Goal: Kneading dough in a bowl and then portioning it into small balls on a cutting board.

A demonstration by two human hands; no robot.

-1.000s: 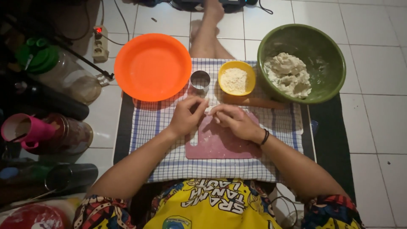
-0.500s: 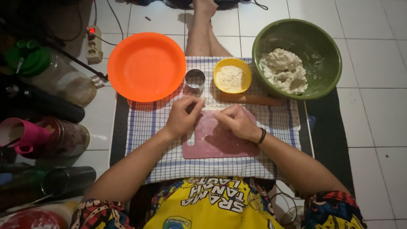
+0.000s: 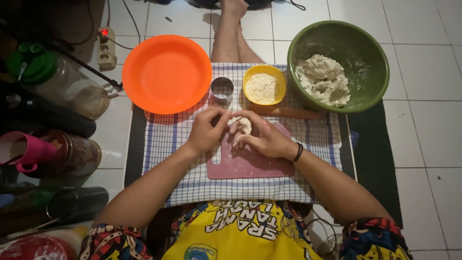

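Left hand (image 3: pixel 208 130) and right hand (image 3: pixel 263 138) meet over a pink cutting board (image 3: pixel 250 163), fingers closed around a small dough piece (image 3: pixel 243 126) held between them. Just beyond the hands: metal ring cutter (image 3: pixel 222 90), yellow bowl (image 3: pixel 264 85) of flour, wooden rolling pin (image 3: pixel 288 112). Beyond the left hand: orange plate (image 3: pixel 166 73). Beyond the right hand: green bowl (image 3: pixel 358 48) holding a dough mass (image 3: pixel 323 79). Checked cloth (image 3: pixel 168 159) beneath the board.
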